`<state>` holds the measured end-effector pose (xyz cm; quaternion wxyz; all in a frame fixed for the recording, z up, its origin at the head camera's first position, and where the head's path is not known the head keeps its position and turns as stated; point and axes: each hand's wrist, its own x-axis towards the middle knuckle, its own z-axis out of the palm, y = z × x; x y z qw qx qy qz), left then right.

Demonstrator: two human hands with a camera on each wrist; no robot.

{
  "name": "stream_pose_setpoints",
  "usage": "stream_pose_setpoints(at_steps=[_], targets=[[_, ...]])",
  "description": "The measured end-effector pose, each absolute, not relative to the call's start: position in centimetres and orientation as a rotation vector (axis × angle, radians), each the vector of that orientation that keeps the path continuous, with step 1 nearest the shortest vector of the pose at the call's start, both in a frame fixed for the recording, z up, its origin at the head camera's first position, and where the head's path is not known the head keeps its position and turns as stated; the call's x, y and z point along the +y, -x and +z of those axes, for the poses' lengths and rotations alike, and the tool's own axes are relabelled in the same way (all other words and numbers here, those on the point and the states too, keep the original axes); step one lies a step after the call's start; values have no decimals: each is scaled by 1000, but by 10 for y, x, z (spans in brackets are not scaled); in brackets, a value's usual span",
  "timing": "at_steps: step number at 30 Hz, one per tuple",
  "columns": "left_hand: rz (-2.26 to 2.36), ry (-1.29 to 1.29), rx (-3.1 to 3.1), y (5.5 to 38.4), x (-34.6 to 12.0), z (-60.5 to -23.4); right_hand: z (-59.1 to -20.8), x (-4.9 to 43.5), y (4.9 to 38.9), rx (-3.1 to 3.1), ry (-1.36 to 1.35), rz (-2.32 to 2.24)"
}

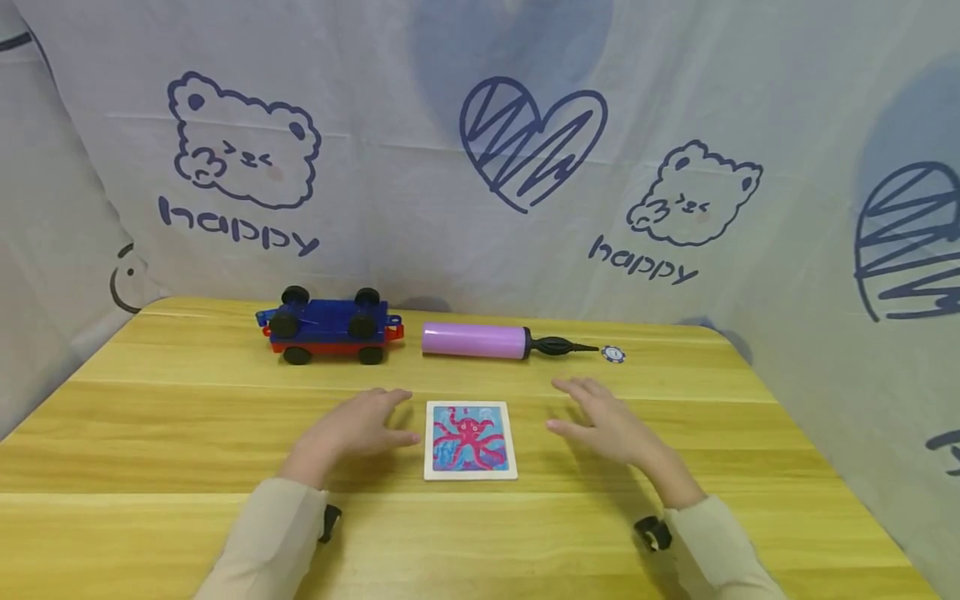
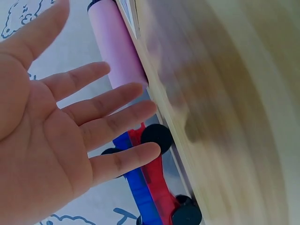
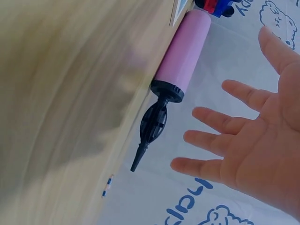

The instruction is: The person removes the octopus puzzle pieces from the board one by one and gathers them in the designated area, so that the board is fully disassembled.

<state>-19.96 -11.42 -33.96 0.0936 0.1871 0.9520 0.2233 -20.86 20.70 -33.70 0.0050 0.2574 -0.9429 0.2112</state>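
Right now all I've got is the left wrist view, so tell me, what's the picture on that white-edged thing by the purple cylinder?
Observer: The white-framed tile shows a pink octopus.
Operator: Okay, is the right hand holding anything?
Observer: No, it's empty, with its fingers apart.
Operator: And past the black end of the purple cylinder?
Observer: A small round chip lies by the tip of its black nozzle.
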Motion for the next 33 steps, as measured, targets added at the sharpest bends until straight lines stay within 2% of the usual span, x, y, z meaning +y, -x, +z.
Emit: stream_pose_setpoints(at_steps=[6,33], targets=[[714,-602,2776,206,-107,-341,-340,204,212,-2990,-824,772],[828,-519,2703,234,-90,-344,-346,178,220,-3027,-902,934]])
